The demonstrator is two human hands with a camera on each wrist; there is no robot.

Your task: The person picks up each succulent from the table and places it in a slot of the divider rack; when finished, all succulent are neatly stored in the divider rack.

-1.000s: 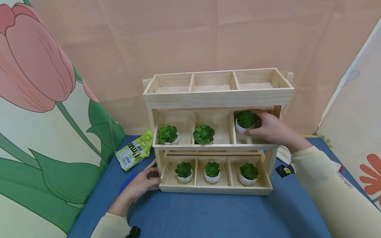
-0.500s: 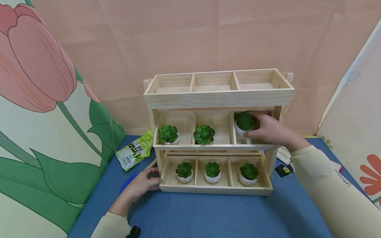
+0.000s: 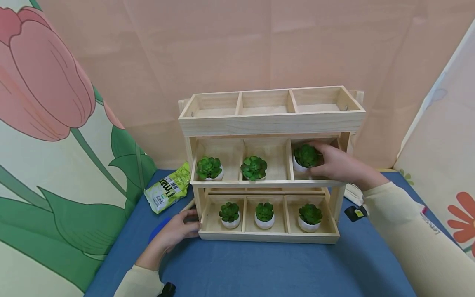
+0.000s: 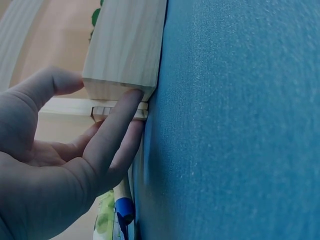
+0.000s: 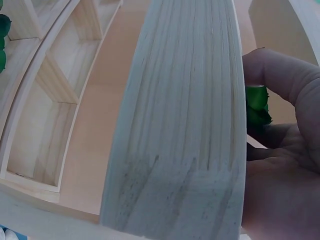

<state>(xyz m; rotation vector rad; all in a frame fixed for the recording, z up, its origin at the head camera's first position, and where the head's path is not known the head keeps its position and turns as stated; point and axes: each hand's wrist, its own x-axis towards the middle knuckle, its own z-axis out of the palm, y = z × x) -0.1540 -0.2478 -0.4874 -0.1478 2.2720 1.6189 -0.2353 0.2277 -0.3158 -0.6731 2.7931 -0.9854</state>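
Observation:
A three-tier wooden shelf (image 3: 272,126) stands on the blue table, each tier split into three compartments. My right hand (image 3: 337,166) grips a small potted succulent (image 3: 306,156) with a white pot in the middle tier's right compartment. In the right wrist view, wood partly hides this succulent (image 5: 257,105). On the same tier, one succulent (image 3: 209,167) sits in the left compartment and another (image 3: 254,168) in the centre. My left hand (image 3: 177,231) touches the lower tier's left end. In the left wrist view, its thumb and fingers rest against the wooden end (image 4: 120,87).
Three more potted succulents (image 3: 264,211) stand in the bottom tier. A green snack-like packet (image 3: 169,187) lies left of the shelf, near a blue object (image 3: 158,228) partly hidden by my left arm. A white item (image 3: 353,194) lies behind my right sleeve.
My right hand has moved slightly down and forward with the succulent inside the right compartment. The left hand stays at the shelf's end.

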